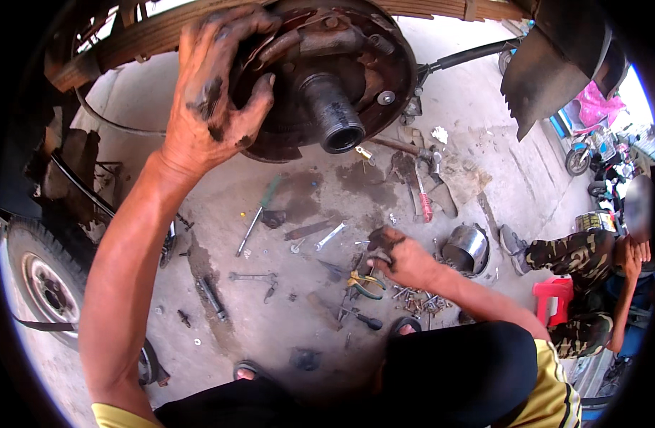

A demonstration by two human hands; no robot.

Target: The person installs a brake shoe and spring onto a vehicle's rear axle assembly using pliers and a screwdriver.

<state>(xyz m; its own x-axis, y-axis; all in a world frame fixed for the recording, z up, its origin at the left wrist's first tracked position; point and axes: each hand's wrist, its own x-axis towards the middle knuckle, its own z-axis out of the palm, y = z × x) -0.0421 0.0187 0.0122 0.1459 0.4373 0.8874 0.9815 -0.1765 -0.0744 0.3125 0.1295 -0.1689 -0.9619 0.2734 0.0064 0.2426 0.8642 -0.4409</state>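
Nearest us, at 5 o'clock, a heap of bolts (424,303) lies on the floor (220,189) beside the yellow-handled pliers (363,284), probably so small parts stay together within reach. Just beyond, at 4 o'clock, our right hand (406,260) hangs over them, fingers curled in; we cannot tell whether they hold anything. The spanner (331,237) near the centre and the green-handled screwdriver (268,192) at 9 o'clock lie loose, seemingly for easy picking. Farther out, at 12 o'clock, stands the round brake plate (367,78), its spindle tube (332,118) pointing toward us. Between 10 and 11 o'clock our left hand (220,93) rests on its edge, fingers and thumb spread apart, perhaps for steadiness. Farthest, toward 2 o'clock, a blue motorbike (579,158) is parked.
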